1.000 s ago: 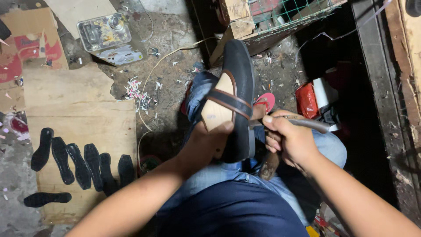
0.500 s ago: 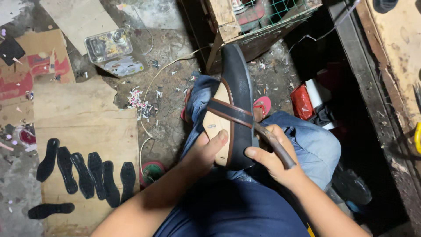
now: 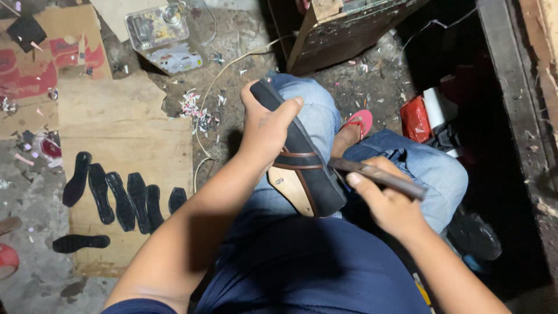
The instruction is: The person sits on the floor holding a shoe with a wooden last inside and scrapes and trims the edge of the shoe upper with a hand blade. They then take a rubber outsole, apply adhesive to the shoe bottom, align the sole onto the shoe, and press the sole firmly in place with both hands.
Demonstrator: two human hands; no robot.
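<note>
Left hand wraps over the upper end of a dark sandal, fingers grasping it; thumb lies along the sole edge. Sandal rests tilted on the person's left knee, tan insole and brown straps facing the lap, heel end low near the thigh. Right hand clenched around a long dark tool; tool tip touches the sandal's sole edge just below the straps.

Room: knees fill the centre. To the left, a wooden board on the floor carries a row of black sole cut-outs, well apart from the hands. Ahead, a wooden box corner stands near the sandal's top end. Right side dark, crowded: red packet, white roll beside it. A pink flip-flop shows between the knees.
</note>
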